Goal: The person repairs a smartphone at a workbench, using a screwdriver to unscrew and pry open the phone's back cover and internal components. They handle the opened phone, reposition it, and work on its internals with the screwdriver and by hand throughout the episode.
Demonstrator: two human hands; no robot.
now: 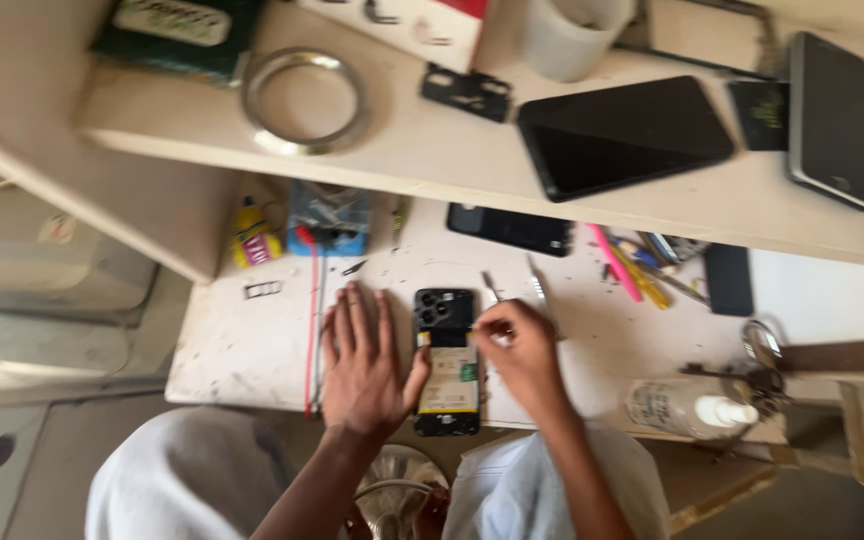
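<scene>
Knees in pale cloth sit closest to me, and past them my two hands work at the table (252,350) edge. Between the hands lies the phone (446,362), face down with its back cover already off: the dark camera block shows at the far end and a pale battery with a yellow edge fills the middle. My left hand (364,362) rests flat beside the phone, fingers spread and loose, its thumb touching the phone's left side to steady it. My right hand (522,352) has its fingertips pinched together on something thin at the phone's upper right edge; the picture is too blurred for me to tell whether that is a tool or a small part.

So I judge the opening is done and the work inside is under way. The battery and boards are still in place, so most of the inside work looks to be ahead.

Tweezers (537,283) lie just beyond the right hand. On the shelf above, a tablet (622,135) lies well apart, along with a metal ring (304,100).
</scene>
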